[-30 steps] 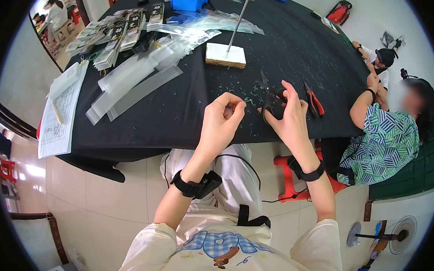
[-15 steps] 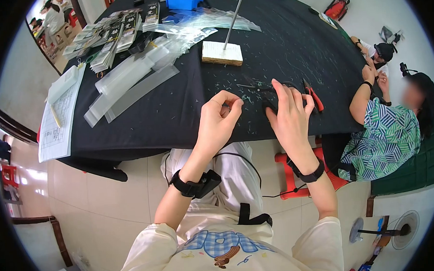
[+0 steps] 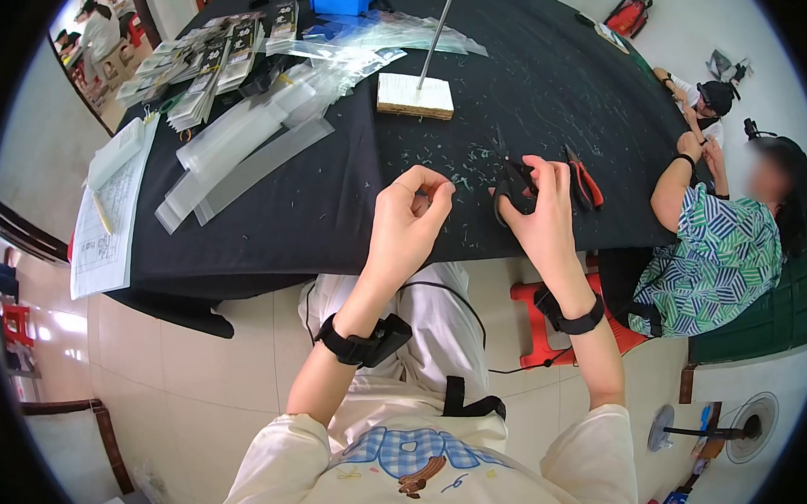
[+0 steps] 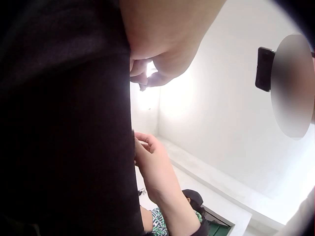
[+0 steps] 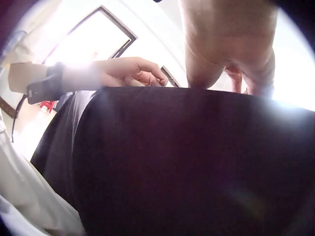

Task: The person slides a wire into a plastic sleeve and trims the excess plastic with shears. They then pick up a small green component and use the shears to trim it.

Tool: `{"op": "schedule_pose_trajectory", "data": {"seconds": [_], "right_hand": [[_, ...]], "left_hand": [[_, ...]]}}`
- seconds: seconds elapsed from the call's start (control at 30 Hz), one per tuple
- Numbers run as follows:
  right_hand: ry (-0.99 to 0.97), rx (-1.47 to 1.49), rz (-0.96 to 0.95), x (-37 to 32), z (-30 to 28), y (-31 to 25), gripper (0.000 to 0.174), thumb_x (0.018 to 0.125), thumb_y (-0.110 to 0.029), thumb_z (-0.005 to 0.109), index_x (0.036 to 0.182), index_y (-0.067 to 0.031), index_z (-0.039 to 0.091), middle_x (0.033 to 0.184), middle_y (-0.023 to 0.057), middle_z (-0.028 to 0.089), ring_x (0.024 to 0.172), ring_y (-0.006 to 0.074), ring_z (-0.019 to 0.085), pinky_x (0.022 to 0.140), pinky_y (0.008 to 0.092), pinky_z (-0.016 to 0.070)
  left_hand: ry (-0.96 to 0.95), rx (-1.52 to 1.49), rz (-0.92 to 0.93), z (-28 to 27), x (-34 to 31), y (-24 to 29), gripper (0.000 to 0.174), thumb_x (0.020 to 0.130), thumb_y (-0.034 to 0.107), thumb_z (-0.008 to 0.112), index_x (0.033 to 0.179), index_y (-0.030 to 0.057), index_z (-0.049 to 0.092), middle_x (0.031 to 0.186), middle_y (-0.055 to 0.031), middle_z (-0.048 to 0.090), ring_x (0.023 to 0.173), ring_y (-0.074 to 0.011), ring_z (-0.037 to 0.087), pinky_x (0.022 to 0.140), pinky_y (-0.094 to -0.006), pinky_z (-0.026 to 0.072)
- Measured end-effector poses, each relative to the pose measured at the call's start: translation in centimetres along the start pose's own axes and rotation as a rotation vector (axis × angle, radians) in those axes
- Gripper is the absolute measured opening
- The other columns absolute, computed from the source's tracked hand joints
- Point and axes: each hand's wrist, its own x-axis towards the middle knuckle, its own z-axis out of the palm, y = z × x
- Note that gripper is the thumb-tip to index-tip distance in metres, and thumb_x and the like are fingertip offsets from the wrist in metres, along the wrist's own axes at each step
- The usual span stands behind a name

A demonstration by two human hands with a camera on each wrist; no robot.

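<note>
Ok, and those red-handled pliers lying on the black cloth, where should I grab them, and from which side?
Take the red-handled pliers by the red handles, probably from above on the near side: they lie flat on the black cloth with handles toward the table edge and the nose pointing away. The right hand is nearest, but it holds the scissors.

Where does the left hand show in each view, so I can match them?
Head: left hand centre, fingertips pinched, at the tablecloth edge.
Left wrist: top centre, pinching a small dark bit.
Right wrist: upper left, above the tablecloth.
Shared landmark: the black tablecloth, in all three.
</note>
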Motion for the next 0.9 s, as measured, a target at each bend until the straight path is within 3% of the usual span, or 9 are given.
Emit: {"op": "schedule_pose_trajectory", "data": {"seconds": [0.17,0.33,0.53,0.67,0.73,0.83,0.87,0.9], "right_hand": [[-0.016,0.141,0.045,-0.1,0.4,0.4,0.051,0.067,-0.006,0.072,0.111,-0.0032,0.046,0.101,0.0134,0.044,0.085,0.0249,0.053,0.077,0.0346,0.0445],[-0.026,-0.148,-0.165,0.0,0.3,1.2,0.048,0.068,-0.016,0.075,0.107,-0.002,0.05,0.089,0.0103,0.053,0.085,0.0252,0.053,0.073,0.0353,0.0427],[-0.036,-0.452,-0.131,0.2,0.0,1.7,0.042,0.068,-0.033,0.074,0.087,0.0003,0.059,0.079,0.0102,0.058,0.08,0.0246,0.056,0.069,0.0355,0.0431],[-0.1,-0.338,0.016,0.7,-0.6,1.2,0.039,0.069,-0.033,0.073,0.083,0.0019,0.06,0.08,0.0115,0.059,0.075,0.0244,0.058,0.064,0.0351,0.0452],[-0.217,-0.204,0.15,1.1,-1.2,1.0,0.041,0.07,-0.029,0.072,0.09,0.0035,0.058,0.078,0.0119,0.057,0.073,0.0251,0.06,0.061,0.0345,0.0469],[-0.209,-0.048,0.247,1.2,-1.8,-0.1,0.041,0.07,-0.023,0.072,0.097,0.0036,0.056,0.081,0.0117,0.055,0.076,0.0265,0.06,0.064,0.0333,0.0476],[-0.208,-0.05,0.25,1.0,-1.7,0.1,0.041,0.07,-0.023,0.072,0.097,0.0036,0.056,0.081,0.0117,0.055,0.076,0.0265,0.06,0.064,0.0333,0.0476],[-0.098,-0.086,0.089,0.9,-1.5,0.3,0.043,0.069,-0.021,0.073,0.099,0.0035,0.055,0.084,0.0112,0.054,0.076,0.0262,0.059,0.064,0.0338,0.0476]], "left_hand": [[0.004,-0.016,-0.003,0.0,0.0,-0.2,0.009,0.087,0.008,0.055,0.084,-0.0003,0.057,0.058,0.0084,0.043,0.05,0.0034,0.031,0.043,-0.0175,0.0204],[-0.001,-0.015,-0.013,0.0,0.0,-0.1,0.009,0.087,0.008,0.055,0.084,-0.0002,0.057,0.058,0.0087,0.043,0.049,0.0035,0.03,0.043,-0.0175,0.0202],[0.003,-0.016,-0.005,0.1,0.1,-0.3,0.009,0.087,0.008,0.055,0.084,-0.0004,0.057,0.058,0.0083,0.044,0.05,0.0035,0.031,0.043,-0.0175,0.0208],[0.001,0.002,-0.011,0.0,0.0,-0.3,0.009,0.087,0.008,0.055,0.084,-0.0005,0.057,0.059,0.0081,0.045,0.05,0.0036,0.032,0.044,-0.0175,0.0214],[0.005,-0.018,-0.022,0.0,0.1,-0.3,0.009,0.087,0.007,0.055,0.083,-0.0006,0.057,0.059,0.0081,0.045,0.05,0.0036,0.032,0.044,-0.0175,0.0215],[0.001,-0.006,-0.006,0.0,0.0,-0.1,0.009,0.087,0.007,0.055,0.083,-0.0003,0.057,0.059,0.0081,0.045,0.05,0.0035,0.032,0.043,-0.0176,0.0213],[0.001,0.003,-0.011,0.0,0.0,0.0,0.009,0.087,0.008,0.055,0.083,-0.0002,0.057,0.059,0.0082,0.044,0.05,0.0035,0.032,0.044,-0.0175,0.0213],[0.003,0.012,-0.016,0.0,0.0,0.0,0.009,0.087,0.008,0.055,0.083,-0.0001,0.057,0.059,0.0083,0.044,0.05,0.0035,0.032,0.044,-0.0175,0.0212]]}}
